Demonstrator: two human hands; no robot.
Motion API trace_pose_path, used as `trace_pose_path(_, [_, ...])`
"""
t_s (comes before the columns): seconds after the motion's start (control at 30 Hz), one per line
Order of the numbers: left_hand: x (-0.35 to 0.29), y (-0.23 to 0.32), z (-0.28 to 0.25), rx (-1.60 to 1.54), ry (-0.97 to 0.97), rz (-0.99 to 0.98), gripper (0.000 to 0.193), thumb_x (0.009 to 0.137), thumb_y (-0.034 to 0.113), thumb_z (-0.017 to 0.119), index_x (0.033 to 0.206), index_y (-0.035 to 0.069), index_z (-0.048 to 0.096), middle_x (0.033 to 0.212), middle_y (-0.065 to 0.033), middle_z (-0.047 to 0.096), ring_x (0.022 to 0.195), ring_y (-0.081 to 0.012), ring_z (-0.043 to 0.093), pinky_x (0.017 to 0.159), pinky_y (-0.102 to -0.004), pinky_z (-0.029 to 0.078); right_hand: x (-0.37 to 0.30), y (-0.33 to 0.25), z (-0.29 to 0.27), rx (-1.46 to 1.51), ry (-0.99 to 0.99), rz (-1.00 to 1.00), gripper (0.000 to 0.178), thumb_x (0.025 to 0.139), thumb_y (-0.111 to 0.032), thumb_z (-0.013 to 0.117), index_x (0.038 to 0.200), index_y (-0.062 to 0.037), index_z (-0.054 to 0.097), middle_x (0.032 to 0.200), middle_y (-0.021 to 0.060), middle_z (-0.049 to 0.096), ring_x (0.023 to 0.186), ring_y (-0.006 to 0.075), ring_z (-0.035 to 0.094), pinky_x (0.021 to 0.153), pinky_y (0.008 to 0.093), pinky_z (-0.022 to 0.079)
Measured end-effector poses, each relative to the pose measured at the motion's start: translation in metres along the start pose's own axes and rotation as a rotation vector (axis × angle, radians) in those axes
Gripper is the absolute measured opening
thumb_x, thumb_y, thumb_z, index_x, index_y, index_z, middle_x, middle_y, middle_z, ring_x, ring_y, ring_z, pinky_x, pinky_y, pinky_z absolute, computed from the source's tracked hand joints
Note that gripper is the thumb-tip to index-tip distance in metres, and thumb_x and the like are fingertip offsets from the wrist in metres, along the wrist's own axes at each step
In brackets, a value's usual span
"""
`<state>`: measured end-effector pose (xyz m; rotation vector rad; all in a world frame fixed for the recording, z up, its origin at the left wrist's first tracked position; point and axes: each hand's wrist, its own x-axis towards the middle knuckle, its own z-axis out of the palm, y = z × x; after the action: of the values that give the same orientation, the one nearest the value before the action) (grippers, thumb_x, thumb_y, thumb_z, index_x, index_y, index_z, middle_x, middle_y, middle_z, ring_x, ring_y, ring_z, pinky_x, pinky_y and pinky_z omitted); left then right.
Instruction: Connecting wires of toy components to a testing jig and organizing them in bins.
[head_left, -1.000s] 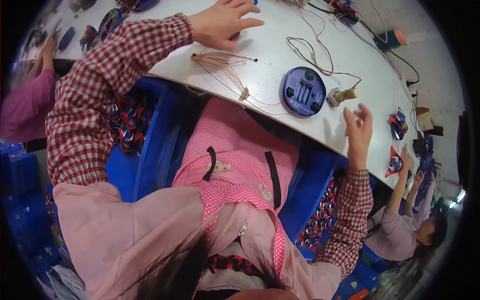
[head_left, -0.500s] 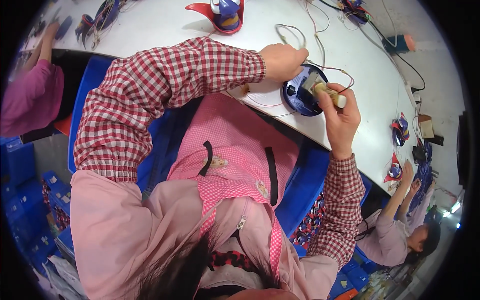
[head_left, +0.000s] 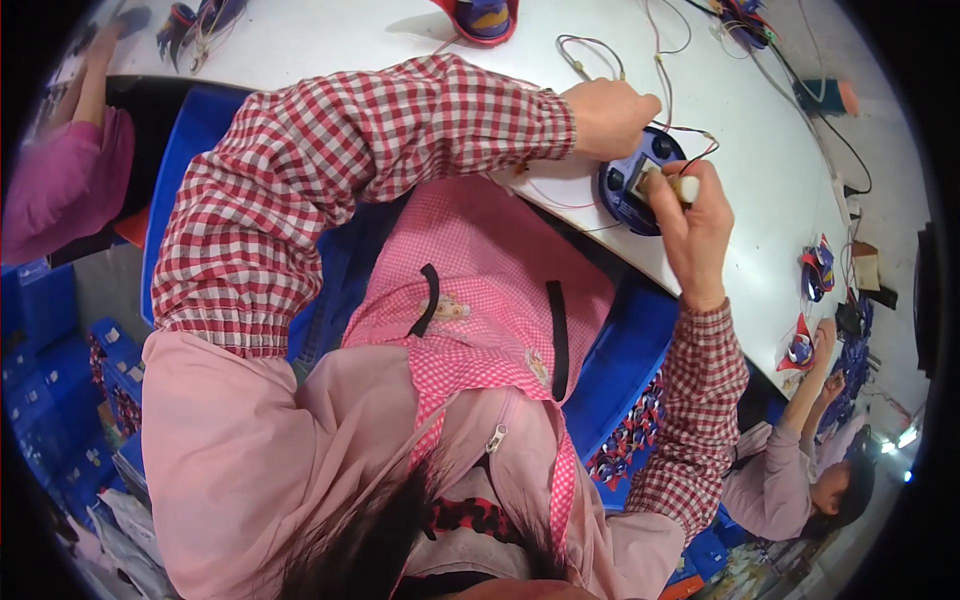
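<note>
- Two grips above the bench [head_left: 765, 230]: left grip [head_left: 610, 120] and right grip [head_left: 697, 218], near each other.
- Right grip: thumb and fingers clamped on a pale cylindrical piece [head_left: 688, 189], held over the round blue base [head_left: 616, 192]; whether piece and base touch cannot be told.
- Left grip: fingers bent together by the far rim of the base; whether they pinch a wire cannot be told.
- Round blue base: on the bench near its front edge, between the two grips.
- Thin wires [head_left: 692, 129]: from beside the left grip, curving toward the right grip.
- Looped cable [head_left: 605, 44]: just beyond the left grip.
- Red-and-blue assembly [head_left: 484, 20]: beyond and left of the left grip, partly cut off.
- Teal-and-orange spool [head_left: 822, 97]: well apart, beyond and right of the right grip.
- Blue bin [head_left: 625, 345]: nearer the body than the right grip.
</note>
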<state>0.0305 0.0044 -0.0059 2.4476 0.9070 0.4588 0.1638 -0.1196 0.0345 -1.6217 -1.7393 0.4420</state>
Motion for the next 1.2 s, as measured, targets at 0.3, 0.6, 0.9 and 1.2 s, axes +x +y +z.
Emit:
trace_pose_path(0.3, [-0.055,-0.023,-0.065,-0.291,0.271,0.043,0.027,0.087,0.027,0.058,0.097,0.003,0.059,0.07,-0.0103,0.06,0.062,-0.0184,0.058,0.055,-0.0308,0.044,-0.017,-0.009,0.02,0.126,0.032,0.137,0.012,0.086,-0.008,0.06,0.093,0.0005,0.055,0.078,0.0041,0.057,0.069,0.0075,0.052,0.059,0.02,0.042])
trace_pose_path(0.6, [-0.275,-0.054,-0.018,-0.249,0.708,-0.55,0.066,0.074,0.017,0.073,0.127,0.0,0.038,0.108,-0.0104,0.045,0.095,-0.016,0.048,0.068,-0.026,0.047,-0.125,-0.07,0.086,0.301,-0.503,0.035,0.018,0.08,-0.004,0.064,0.096,0.0024,0.058,0.08,0.014,0.056,0.07,0.0208,0.058,0.061,0.0269,0.046])
trace_pose_path(0.9, [-0.261,-0.115,0.053,-0.729,0.581,-0.565,0.055,0.072,0.016,0.072,0.116,-0.002,0.044,0.11,-0.016,0.041,0.099,-0.0237,0.05,0.076,-0.0305,0.049,-0.01,-0.149,0.128,0.063,-0.041,-0.495,0.027,0.079,-0.006,0.062,0.105,-0.0022,0.059,0.093,0.0129,0.056,0.08,0.0271,0.053,0.071,0.0348,0.044])
trace_pose_path(1.2, [-0.288,-0.072,0.005,-1.264,0.559,-0.595,0.023,0.089,0.014,0.057,0.105,-0.001,0.052,0.079,-0.0065,0.06,0.07,-0.0128,0.06,0.065,-0.0243,0.051,0.056,-0.125,0.187,-0.485,-0.131,-0.547,0.034,0.079,-0.01,0.058,0.112,-0.0065,0.057,0.099,0.0132,0.056,0.091,0.0305,0.051,0.078,0.039,0.042])
